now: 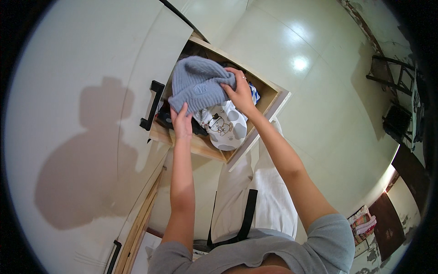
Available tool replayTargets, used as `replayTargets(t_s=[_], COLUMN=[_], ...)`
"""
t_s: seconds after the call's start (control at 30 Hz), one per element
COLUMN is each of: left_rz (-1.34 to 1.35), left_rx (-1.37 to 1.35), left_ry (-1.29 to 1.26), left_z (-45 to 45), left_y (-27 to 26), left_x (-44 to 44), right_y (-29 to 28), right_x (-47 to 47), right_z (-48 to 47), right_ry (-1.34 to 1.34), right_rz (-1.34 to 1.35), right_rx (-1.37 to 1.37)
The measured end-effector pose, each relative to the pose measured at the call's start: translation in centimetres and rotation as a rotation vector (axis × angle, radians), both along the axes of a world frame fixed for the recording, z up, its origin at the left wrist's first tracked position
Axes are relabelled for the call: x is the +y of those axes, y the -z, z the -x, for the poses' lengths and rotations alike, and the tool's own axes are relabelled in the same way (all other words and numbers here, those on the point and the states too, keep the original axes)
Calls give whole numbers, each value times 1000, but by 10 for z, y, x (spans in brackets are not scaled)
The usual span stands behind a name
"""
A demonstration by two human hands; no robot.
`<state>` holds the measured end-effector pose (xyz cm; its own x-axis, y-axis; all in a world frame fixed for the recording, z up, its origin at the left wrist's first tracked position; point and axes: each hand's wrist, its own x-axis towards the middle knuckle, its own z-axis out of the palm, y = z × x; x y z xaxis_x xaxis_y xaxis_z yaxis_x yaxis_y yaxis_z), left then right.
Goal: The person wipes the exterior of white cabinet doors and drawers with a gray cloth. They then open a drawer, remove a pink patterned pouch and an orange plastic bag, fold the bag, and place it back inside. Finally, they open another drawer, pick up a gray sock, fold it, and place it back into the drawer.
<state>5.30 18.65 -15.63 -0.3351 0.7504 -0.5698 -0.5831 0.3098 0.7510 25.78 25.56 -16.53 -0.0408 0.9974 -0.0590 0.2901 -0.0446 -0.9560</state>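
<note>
A grey-blue ribbed knit beanie (202, 84) with an embroidered patch on its folded cuff is held between both hands above an open wooden drawer (275, 99). My left hand (182, 123) grips the cuff's lower left corner. My right hand (239, 90), with a ring on one finger, pinches the beanie's right edge. Beneath it in the drawer lies a white cloth item with grey spots and a cartoon animal print (224, 126). Dark items (166, 118) are at the drawer's left, and a blue-and-white striped cloth (254, 93) shows beside my right wrist.
A white cabinet front with a black handle (152, 105) adjoins the drawer on the left. Another black handle (114, 255) is at the lower left. Pale floor tiles (308, 102) extend right towards a black metal-framed chair (397, 120). Folded patterned fabrics (363, 226) lie at the lower right.
</note>
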Motion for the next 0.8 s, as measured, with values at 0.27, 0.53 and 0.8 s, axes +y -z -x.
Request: replayTargets(t_s=[0.27,0.53,0.8], left_rz=[131,135,280], left_rx=[-114,262,441], left_ry=[202,765,800], left_z=[-76,-149,-145], left_y=[7,58,37], left_x=[-84,-105,-133], right_y=[-20,-18,-26], right_x=[-35,-70,-103], right_z=[-55,-123,-132], right_ry=[16,80,-10], right_rz=[-29,6,22], right_rx=[-257,-580,-446])
